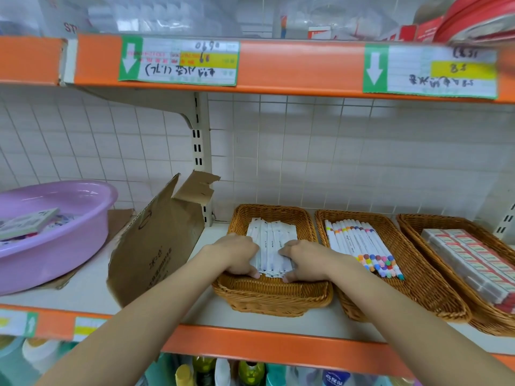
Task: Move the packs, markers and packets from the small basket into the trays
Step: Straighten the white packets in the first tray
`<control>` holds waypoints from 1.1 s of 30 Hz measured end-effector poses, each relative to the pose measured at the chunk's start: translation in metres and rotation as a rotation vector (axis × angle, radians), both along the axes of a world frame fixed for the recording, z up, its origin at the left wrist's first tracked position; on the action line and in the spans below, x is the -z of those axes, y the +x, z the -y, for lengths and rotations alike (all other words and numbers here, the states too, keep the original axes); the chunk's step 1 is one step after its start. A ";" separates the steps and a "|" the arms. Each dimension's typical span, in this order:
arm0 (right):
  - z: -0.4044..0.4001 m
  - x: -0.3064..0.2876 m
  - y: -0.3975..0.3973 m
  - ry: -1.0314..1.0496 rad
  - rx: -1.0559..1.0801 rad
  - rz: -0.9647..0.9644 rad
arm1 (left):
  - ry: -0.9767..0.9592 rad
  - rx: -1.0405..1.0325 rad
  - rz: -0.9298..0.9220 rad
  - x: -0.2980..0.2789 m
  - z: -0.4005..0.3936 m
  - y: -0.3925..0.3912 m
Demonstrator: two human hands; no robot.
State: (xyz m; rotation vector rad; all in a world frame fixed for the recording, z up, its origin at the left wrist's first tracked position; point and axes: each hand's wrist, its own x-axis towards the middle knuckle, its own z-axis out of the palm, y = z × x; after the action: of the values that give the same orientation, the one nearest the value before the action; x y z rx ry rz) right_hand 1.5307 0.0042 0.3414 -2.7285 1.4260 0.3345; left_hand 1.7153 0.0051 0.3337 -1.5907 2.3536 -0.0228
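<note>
Three wicker trays stand in a row on the white shelf. The left tray [267, 298] holds a stack of long white packets [271, 236]. My left hand [237, 253] presses on the stack's left side and my right hand [303, 259] on its right side, fingers curled over the near ends. The middle tray [412, 288] holds white markers [359, 243] with coloured caps. The right tray [498, 316] holds red and white packs [471, 263]. At far left a pink plastic basin [55, 240] contains a few packs.
A torn cardboard box flap [156, 246] leans between the pink basin and the left tray. An orange-edged shelf [301, 65] with price labels hangs overhead. A white grid back panel [348, 151] closes the rear. Bottles [203, 371] stand on the shelf below.
</note>
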 end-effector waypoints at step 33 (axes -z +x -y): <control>0.009 0.002 -0.001 -0.009 -0.039 -0.004 | -0.041 0.081 -0.050 -0.007 0.002 0.014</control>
State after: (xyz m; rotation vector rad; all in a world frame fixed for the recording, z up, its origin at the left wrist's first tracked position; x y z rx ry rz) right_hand 1.5297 -0.0048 0.3395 -2.7672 1.3805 0.3365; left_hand 1.7290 0.0029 0.3408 -1.5305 2.4701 -0.0496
